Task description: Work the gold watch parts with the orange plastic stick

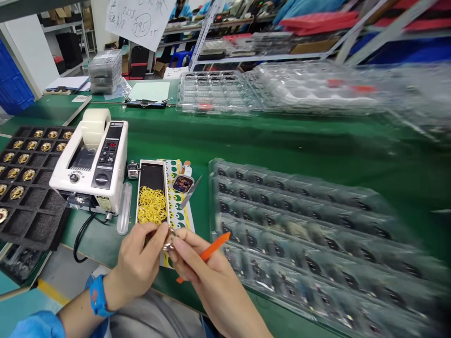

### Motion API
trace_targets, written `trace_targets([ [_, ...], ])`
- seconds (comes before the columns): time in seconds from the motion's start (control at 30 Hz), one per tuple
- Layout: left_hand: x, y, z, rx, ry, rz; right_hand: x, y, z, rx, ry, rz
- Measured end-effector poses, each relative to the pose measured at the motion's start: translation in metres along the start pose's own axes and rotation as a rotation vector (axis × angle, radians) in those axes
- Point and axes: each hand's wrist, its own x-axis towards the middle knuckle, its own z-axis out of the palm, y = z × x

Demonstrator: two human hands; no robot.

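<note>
My left hand [139, 263] and my right hand [207, 267] meet near the table's front edge. Their fingertips pinch a small shiny metal part [169, 240], mostly covered by the fingers. A flat orange stick [219, 244] with a slanted tip also lies in my right hand, held across the fingers. Just beyond my left hand stands a white-rimmed tray [167, 206] with a heap of small yellow rings [152, 204] in it. Right of the tray, a smartwatch [183, 183] and a thin pointed metal blade [190, 193] rest on a patterned sheet [175, 165].
A white tape dispenser [118, 176] with a tape roll stands left of the tray. Black foam trays [42, 206] with round gold parts lie farther left. Clear blister trays [282, 225] with black parts cover the right side; more clear trays [218, 94] sit behind.
</note>
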Motion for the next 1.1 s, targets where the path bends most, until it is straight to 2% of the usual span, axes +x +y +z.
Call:
trace_targets([
  [0.07, -0.002, -0.001, -0.005, -0.112, -0.024, -0.144, 0.006, 0.002, -0.006, -0.035, 0.009, -0.043],
  [0.1, -0.002, -0.002, -0.011, -0.236, -0.043, -0.280, 0.009, 0.003, -0.011, -0.084, 0.028, -0.100],
  [0.17, 0.000, -0.006, -0.029, -0.538, -0.037, -0.635, 0.014, 0.005, -0.023, -0.219, 0.096, -0.239],
  [0.23, 0.002, -0.013, -0.051, -0.726, 0.114, -0.929, 0.018, 0.007, -0.035, -0.361, 0.158, -0.353],
  [0.27, 0.004, -0.017, -0.061, -0.736, 0.229, -1.015, 0.020, 0.007, -0.039, -0.424, 0.171, -0.392],
  [0.33, 0.008, -0.026, -0.078, -0.649, 0.420, -1.069, 0.021, 0.006, -0.044, -0.511, 0.156, -0.454],
  [0.37, 0.010, -0.030, -0.084, -0.596, 0.474, -1.060, 0.022, 0.006, -0.045, -0.531, 0.140, -0.481],
  [0.43, 0.016, -0.033, -0.090, -0.519, 0.523, -1.013, 0.022, 0.003, -0.044, -0.543, 0.104, -0.517],
  [0.53, 0.028, -0.026, -0.094, -0.431, 0.579, -0.877, 0.024, 0.000, -0.043, -0.530, 0.041, -0.531],
  [0.6, 0.038, -0.017, -0.095, -0.271, 0.496, -0.669, 0.026, 0.000, -0.045, -0.491, -0.006, -0.514],
  [0.67, 0.050, -0.008, -0.097, -0.039, 0.244, -0.435, 0.027, 0.001, -0.048, -0.415, -0.038, -0.469],
  [0.73, 0.060, 0.001, -0.098, 0.158, -0.018, -0.296, 0.026, 0.003, -0.051, -0.323, -0.057, -0.380],
  [0.77, 0.064, 0.006, -0.098, 0.197, -0.095, -0.283, 0.024, 0.004, -0.052, -0.275, -0.067, -0.327],
  [0.83, 0.068, 0.016, -0.097, 0.176, -0.155, -0.278, 0.020, 0.003, -0.053, -0.188, -0.081, -0.187],
  [0.93, 0.068, 0.029, -0.089, -0.077, -0.233, -0.299, 0.016, 0.000, -0.051, -0.068, -0.129, 0.014],
  [1.03, 0.066, 0.029, -0.070, -0.389, -0.387, -0.457, 0.017, -0.002, -0.047, 0.033, -0.219, 0.088],
  [1.1, 0.064, 0.022, -0.054, -0.499, -0.447, -0.571, 0.019, -0.002, -0.045, 0.070, -0.260, 0.089],
])
